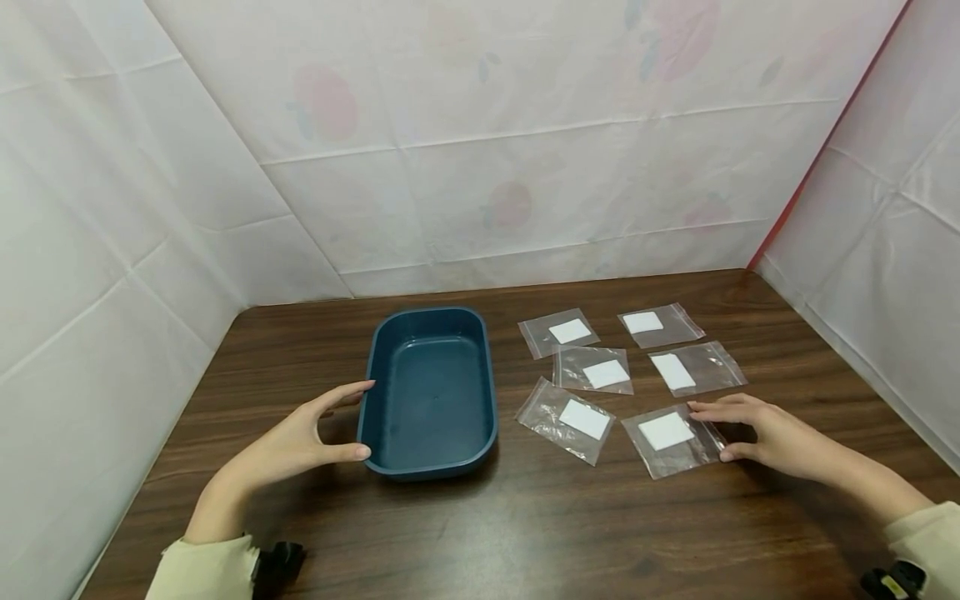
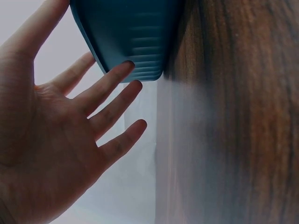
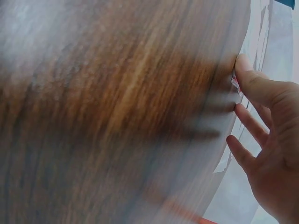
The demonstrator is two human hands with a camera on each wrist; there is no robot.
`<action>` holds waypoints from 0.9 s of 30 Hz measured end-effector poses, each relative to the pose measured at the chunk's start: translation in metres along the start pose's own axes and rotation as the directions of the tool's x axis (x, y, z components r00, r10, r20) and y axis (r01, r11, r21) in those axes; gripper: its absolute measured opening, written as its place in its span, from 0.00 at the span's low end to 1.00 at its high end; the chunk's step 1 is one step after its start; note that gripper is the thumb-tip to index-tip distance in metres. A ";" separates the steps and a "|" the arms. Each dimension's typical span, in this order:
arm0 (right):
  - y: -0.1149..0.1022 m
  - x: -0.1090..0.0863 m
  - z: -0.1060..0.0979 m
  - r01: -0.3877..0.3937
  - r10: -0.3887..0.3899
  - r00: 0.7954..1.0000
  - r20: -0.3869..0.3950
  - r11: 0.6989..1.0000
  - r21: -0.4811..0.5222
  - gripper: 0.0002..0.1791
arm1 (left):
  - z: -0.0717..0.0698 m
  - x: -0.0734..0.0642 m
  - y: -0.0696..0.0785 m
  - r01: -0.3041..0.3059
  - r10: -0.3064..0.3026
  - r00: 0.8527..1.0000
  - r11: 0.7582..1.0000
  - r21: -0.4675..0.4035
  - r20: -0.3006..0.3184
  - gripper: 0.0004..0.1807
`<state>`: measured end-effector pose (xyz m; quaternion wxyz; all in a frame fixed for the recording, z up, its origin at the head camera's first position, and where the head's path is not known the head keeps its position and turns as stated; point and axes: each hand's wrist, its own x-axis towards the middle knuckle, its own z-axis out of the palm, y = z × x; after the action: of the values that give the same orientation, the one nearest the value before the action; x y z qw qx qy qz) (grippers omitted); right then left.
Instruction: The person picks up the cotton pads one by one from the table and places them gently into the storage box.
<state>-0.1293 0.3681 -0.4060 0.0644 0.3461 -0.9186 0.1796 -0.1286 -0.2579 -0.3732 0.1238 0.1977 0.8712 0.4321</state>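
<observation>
A dark blue rectangular tub (image 1: pixel 435 400) stands on the table. At its left side is my left hand (image 1: pixel 300 442), thumb and index fingertip at the rim. In the left wrist view the other fingers of that hand (image 2: pixel 60 135) spread out beside the tub's ribbed wall (image 2: pixel 140 42). My right hand (image 1: pixel 772 433) touches the right edge of a clear zip bag (image 1: pixel 705 446) lying flat, which has a white rectangle on it. The right wrist view shows the right hand (image 3: pixel 275 135) with fingers apart and the thumb tip down at the table surface.
Several more clear zip bags with white rectangles lie right of the tub, including a near one (image 1: pixel 551 408), a middle one (image 1: pixel 573 375) and a far right one (image 1: pixel 675 329). The brown wood-grain table (image 1: pixel 510 533) meets white sheeting (image 1: pixel 525 167) at the back and sides.
</observation>
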 end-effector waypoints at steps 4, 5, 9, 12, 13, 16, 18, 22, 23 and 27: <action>-0.003 0.001 -0.002 -0.027 0.028 0.999 0.017 0.999 -0.041 0.37 | -0.001 -0.001 0.000 0.006 -0.006 1.000 1.000 0.001 -0.001 0.43; -0.003 0.001 -0.002 -0.031 0.032 0.999 0.021 0.998 -0.050 0.37 | -0.001 -0.001 0.000 0.007 -0.007 1.000 1.000 0.000 0.000 0.43; -0.005 0.001 -0.003 -0.044 0.046 0.998 0.034 0.997 -0.063 0.37 | 0.000 -0.002 0.001 0.011 -0.011 1.000 1.000 -0.003 0.003 0.43; -0.005 0.000 -0.002 -0.050 0.052 0.998 0.029 0.997 -0.065 0.36 | 0.000 -0.001 0.001 0.013 -0.013 1.000 1.000 -0.005 0.006 0.43; -0.005 -0.001 -0.002 -0.046 0.048 0.999 0.021 0.997 -0.062 0.35 | 0.000 -0.001 0.001 0.014 -0.014 1.000 1.000 -0.006 0.007 0.43; -0.004 -0.002 0.001 -0.023 0.022 1.000 -0.016 0.999 -0.029 0.35 | 0.000 -0.001 0.001 0.013 -0.013 1.000 1.000 -0.005 0.008 0.44; -0.003 -0.003 0.003 0.001 -0.002 0.999 -0.043 1.000 -0.012 0.36 | -0.001 0.000 0.001 0.013 -0.013 1.000 1.000 -0.004 0.008 0.44; -0.003 -0.001 0.005 0.009 -0.009 0.998 -0.060 1.000 0.006 0.39 | -0.001 0.000 0.001 0.011 -0.011 1.000 1.000 -0.005 0.008 0.44; -0.004 -0.001 0.005 0.004 -0.004 0.998 -0.056 1.000 0.008 0.39 | -0.001 0.000 0.001 0.011 -0.011 1.000 1.000 -0.005 0.009 0.44; -0.006 0.002 0.005 -0.020 0.020 1.000 -0.012 1.000 0.010 0.39 | 0.000 0.000 0.002 0.012 -0.012 1.000 1.000 -0.003 0.012 0.44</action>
<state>-0.1265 0.3606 -0.4086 0.0666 0.3359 -0.9207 0.1870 -0.1279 -0.2574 -0.3714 0.1319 0.1947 0.8709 0.4315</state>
